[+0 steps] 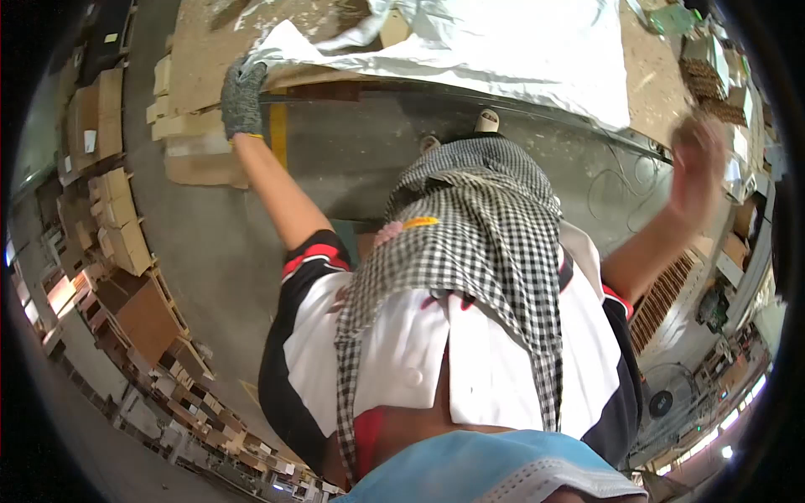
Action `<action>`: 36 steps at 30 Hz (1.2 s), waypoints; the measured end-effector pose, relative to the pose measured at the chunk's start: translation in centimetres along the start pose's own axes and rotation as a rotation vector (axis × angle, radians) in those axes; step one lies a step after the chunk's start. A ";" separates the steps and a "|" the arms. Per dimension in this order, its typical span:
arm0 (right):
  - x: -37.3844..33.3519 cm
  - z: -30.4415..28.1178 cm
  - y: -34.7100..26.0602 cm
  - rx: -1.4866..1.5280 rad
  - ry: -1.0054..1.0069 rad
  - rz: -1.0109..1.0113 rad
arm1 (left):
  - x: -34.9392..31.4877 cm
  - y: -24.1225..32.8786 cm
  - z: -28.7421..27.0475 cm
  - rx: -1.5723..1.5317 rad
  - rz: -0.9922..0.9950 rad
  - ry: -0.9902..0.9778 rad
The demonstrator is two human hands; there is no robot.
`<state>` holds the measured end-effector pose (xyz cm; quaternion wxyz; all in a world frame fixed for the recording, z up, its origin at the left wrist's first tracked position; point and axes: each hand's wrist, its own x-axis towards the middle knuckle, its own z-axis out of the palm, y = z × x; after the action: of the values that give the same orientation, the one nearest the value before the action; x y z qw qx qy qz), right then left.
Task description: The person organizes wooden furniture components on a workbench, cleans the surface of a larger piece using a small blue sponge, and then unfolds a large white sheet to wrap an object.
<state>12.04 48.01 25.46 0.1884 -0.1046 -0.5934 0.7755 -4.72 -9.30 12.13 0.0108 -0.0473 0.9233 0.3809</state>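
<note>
My left hand (243, 96), in a grey knitted glove, is at the left front edge of the work table (197, 54). Its fingers are closed on the corner of a white plastic-looking sheet (537, 59). The sheet lies crumpled over the table top, and its near side hangs along the front edge. Out to the right, apart from the sheet, my bare right hand (700, 159) is raised near the table's right end. Motion smears its fingers, so their pose cannot be made out.
Stacked brown pieces (704, 80) and a green item (671, 18) sit at the table's right end. Cables (625, 176) lie on the floor below. A fan (662, 402) stands at lower right. Cartons (122, 222) line the left side. Flat cardboard (201, 159) lies beneath the table's left corner.
</note>
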 end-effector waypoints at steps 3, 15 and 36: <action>3.0 -2.8 10.8 -0.641 0.014 0.213 | 1.9 -5.5 0.4 0.516 0.090 0.118; -6.5 -13.8 30.2 -0.050 0.389 0.623 | -10.2 7.7 20.9 0.266 0.973 -0.362; 21.6 1.1 -7.4 -0.593 0.199 -0.460 | 9.6 19.6 3.6 0.091 0.917 0.434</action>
<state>-6.73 57.72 34.20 0.3759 -0.0935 -0.7786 0.4938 -16.17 6.25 22.79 -0.3476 0.2853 0.8457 0.2875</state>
